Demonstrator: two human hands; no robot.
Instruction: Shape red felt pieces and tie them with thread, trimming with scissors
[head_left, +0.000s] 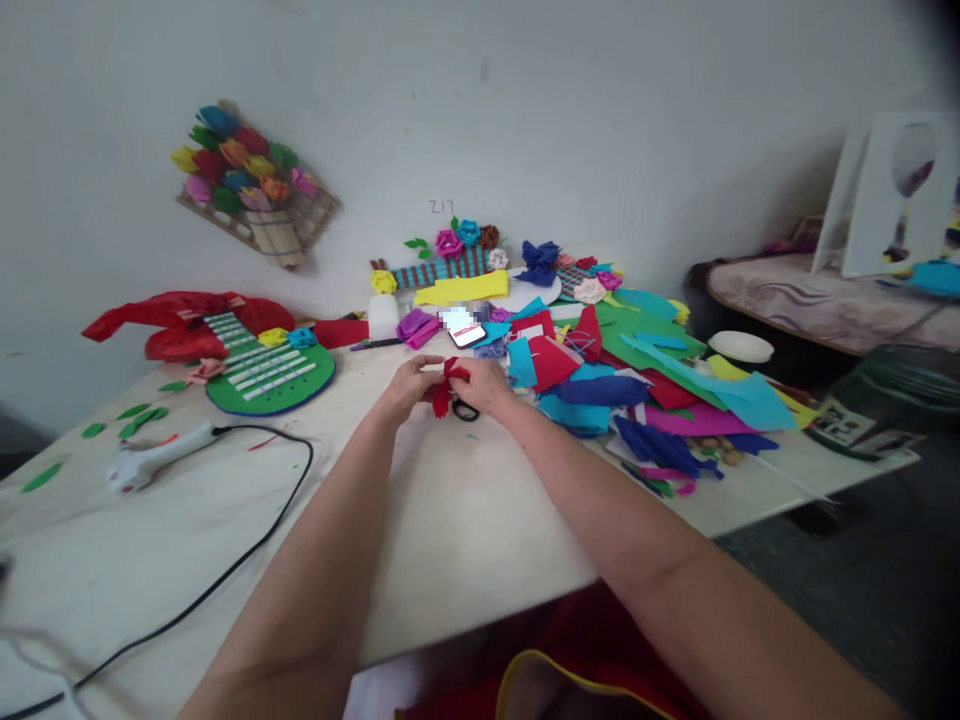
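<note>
Both of my hands meet over the middle of the table around a small piece of crumpled red crepe paper (440,403). My left hand (411,385) pinches it from the left side. From the right, my right hand (484,386) has its fingers closed on the same red paper. A black ring-shaped handle (466,411), which looks like part of a pair of scissors, shows just below my right hand; the rest of it is hidden. A phone with a lit screen (463,328) lies just beyond my hands.
A white glue gun (161,458) with a black cord lies on the left, near green paper leaves (135,412) and a green decorated board (315,375). Colored paper sheets (585,390) pile up on the right. A large glass jar (885,400) stands at the right edge.
</note>
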